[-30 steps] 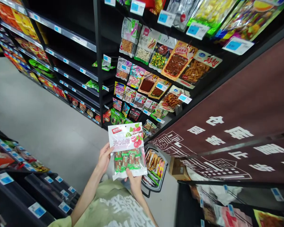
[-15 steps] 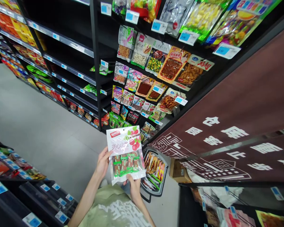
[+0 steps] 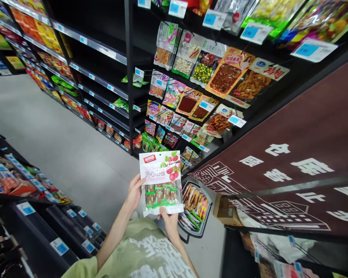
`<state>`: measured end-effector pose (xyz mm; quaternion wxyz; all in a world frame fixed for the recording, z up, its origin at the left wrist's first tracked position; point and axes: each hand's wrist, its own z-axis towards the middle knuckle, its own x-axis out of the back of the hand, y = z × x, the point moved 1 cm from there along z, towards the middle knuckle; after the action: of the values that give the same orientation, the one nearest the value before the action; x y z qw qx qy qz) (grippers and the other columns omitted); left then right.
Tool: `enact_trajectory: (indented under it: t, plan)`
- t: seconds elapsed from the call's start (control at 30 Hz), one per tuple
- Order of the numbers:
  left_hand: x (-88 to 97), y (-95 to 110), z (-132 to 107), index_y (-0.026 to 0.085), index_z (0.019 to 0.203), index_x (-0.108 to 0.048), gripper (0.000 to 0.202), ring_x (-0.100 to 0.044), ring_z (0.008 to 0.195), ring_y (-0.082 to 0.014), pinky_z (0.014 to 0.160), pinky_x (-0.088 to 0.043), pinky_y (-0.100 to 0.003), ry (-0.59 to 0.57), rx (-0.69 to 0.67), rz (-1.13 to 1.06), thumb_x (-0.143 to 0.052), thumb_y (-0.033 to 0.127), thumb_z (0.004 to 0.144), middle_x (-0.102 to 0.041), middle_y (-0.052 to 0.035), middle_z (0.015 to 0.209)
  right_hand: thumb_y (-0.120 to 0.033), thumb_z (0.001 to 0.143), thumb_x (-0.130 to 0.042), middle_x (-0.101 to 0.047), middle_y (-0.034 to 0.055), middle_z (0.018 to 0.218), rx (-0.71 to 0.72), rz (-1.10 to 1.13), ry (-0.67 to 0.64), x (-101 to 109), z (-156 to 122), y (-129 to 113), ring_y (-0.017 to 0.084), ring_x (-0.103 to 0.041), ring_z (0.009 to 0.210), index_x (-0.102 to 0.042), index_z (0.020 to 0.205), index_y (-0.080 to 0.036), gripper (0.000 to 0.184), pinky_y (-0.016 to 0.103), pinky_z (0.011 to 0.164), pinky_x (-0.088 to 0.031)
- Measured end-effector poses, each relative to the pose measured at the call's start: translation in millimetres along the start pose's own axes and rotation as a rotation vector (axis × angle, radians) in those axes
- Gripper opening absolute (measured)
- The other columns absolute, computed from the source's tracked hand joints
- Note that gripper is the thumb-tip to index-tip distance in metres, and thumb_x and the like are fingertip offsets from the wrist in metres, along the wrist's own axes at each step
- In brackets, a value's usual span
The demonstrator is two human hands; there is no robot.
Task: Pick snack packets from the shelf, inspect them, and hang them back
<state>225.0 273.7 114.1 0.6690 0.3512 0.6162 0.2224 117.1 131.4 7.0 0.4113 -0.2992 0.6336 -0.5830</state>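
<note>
Both hands hold up a white snack bag (image 3: 161,181) printed with red berries, with small green-and-brown wrapped pieces showing through its clear window. My left hand (image 3: 134,192) grips the bag's left edge, its thumb on the front and the other fingers behind. At the bottom edge, my right hand (image 3: 168,222) pinches the bag with the thumb in front; its fingers are partly hidden. Below and to the right of the bag, a grey basket (image 3: 208,208) filled with packaged snacks stands on the floor.
Ahead, a black rack holds hanging snack bags (image 3: 220,75) with price tags. Long shelves (image 3: 98,88) run off to the left. A brown printed panel (image 3: 278,170) slants along the right, with a cardboard box (image 3: 227,210) below it. Low display shelves (image 3: 43,224) stand at lower left.
The view has shifted, so the shelves, the basket and the hands appear further right. Both hands keep their hold on the snack bag, which sits slightly higher in view.
</note>
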Motion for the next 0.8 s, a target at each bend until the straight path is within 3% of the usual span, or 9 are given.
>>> enact_trajectory:
  t: [0.2, 0.53, 0.8]
  plan:
    - [-1.3, 3, -1, 0.015, 0.105, -0.075, 0.045, -0.065, 0.113, -0.0307, 0.098, -0.049, -0.038, -0.012, -0.006, 0.004, -0.085, 0.031, 0.065, -0.073, -0.0097, 0.116, -0.043, 0.069, -0.082, -0.063, -0.0010, 0.060, 0.018, 0.031, -0.028, -2, -3, -4, 0.014, -0.058, 0.052, -0.057, 0.081, -0.018, 0.038, 0.027, 0.056, -0.049]
    - [2.1, 1, 3, 0.013, 0.095, -0.074, 0.042, -0.067, 0.106, -0.0283, 0.097, -0.049, -0.037, 0.044, -0.037, -0.062, -0.086, 0.041, 0.067, -0.075, -0.0105, 0.106, -0.043, 0.072, -0.079, -0.062, -0.0001, 0.055, 0.031, -0.048, -0.032, -5, -4, -1, 0.015, -0.058, 0.051, -0.057, 0.072, -0.017, 0.034, 0.027, 0.058, -0.049]
    - [3.6, 3, 7, 0.012, 0.094, -0.072, 0.049, -0.070, 0.088, -0.0182, 0.082, -0.055, -0.026, 0.156, -0.057, -0.141, -0.093, 0.039, 0.058, -0.076, -0.0078, 0.101, -0.046, 0.068, -0.080, -0.065, 0.0014, 0.062, 0.020, -0.095, -0.001, -1, 0, 11, 0.015, -0.059, 0.054, -0.058, 0.083, -0.016, 0.040, 0.028, 0.057, -0.052]
